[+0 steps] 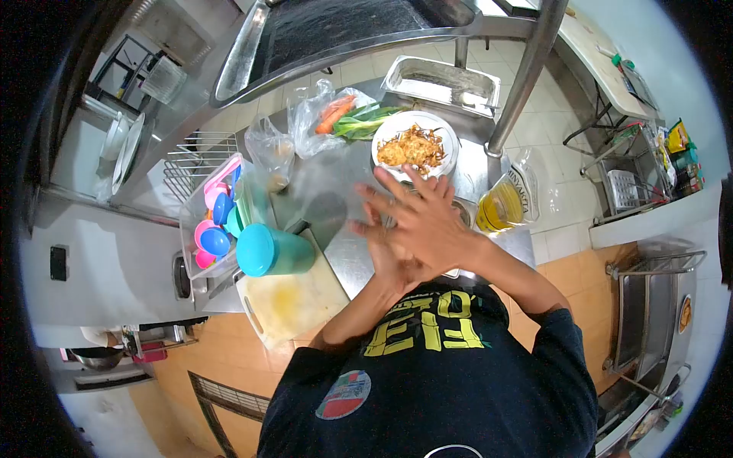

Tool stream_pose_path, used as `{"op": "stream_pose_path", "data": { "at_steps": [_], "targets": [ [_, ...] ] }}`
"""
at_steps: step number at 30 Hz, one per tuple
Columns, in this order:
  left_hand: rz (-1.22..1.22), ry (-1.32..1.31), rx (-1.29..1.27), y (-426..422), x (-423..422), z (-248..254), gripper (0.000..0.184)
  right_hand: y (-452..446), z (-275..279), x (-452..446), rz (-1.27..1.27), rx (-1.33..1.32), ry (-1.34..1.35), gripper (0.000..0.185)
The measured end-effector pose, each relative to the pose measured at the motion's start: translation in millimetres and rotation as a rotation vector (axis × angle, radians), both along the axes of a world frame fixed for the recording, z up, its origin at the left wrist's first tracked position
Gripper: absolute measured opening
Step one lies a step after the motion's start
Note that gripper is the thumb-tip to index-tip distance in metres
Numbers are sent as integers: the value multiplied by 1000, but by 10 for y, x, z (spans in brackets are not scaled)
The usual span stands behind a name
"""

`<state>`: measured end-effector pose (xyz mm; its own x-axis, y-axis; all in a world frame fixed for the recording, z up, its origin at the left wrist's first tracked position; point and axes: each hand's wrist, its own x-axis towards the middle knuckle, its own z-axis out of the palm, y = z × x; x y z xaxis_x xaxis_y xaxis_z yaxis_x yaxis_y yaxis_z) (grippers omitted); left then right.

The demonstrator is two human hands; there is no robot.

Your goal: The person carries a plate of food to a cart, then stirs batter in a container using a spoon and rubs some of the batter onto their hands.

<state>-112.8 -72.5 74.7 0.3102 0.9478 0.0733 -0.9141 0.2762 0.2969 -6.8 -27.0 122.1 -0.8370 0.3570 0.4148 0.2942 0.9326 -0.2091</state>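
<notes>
My right hand (431,221) lies across my left hand (388,256), the two touching in front of my chest with nothing visible in them. Fingers on the right are stretched and spread; those of the left hand are partly covered and slightly blurred, but look extended. Just beyond them, a white plate (388,130) bears golden-brown fried fritters (412,147). Partly hidden behind my right wrist is a metal container whose contents I cannot make out. To the right of the hands stands a container of yellow oil (500,208).
A turquoise lidded jar (275,250) stands on a stained cutting board (294,305), beside a plastic bin (187,229) of colourful cups. Bagged carrots (334,114), green leaves (368,122) and a metal pan (439,70) sit at the back. A metal post (527,80) rises at the right.
</notes>
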Motion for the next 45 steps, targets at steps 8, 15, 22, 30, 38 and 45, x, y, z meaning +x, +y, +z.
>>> {"op": "stream_pose_path", "data": {
  "at_steps": [8, 15, 22, 30, 38, 45],
  "targets": [
    [81, 128, 59, 195, -55, -206, 73, -135, 131, -453, 121, -118, 180, 108],
    [234, 216, 253, 40, -270, 137, 92, -55, -74, -299, 42, 34, 129, 110],
    [190, 66, 360, 110, -249, 139, 104, 70, 45, -530, -124, 123, 293, 106],
    [576, 869, 616, 74, -406, 694, 121, -60, 78, -672, 56, -382, 869, 116],
    [561, 1575, 893, -68, -237, 447, 95, 200, -19, -586, 289, -1060, 1369, 92],
    [628, 1186, 544, 363, -440, 506, 90, -309, -266, -768, 138, -1210, 1119, 94]
  ]
}}
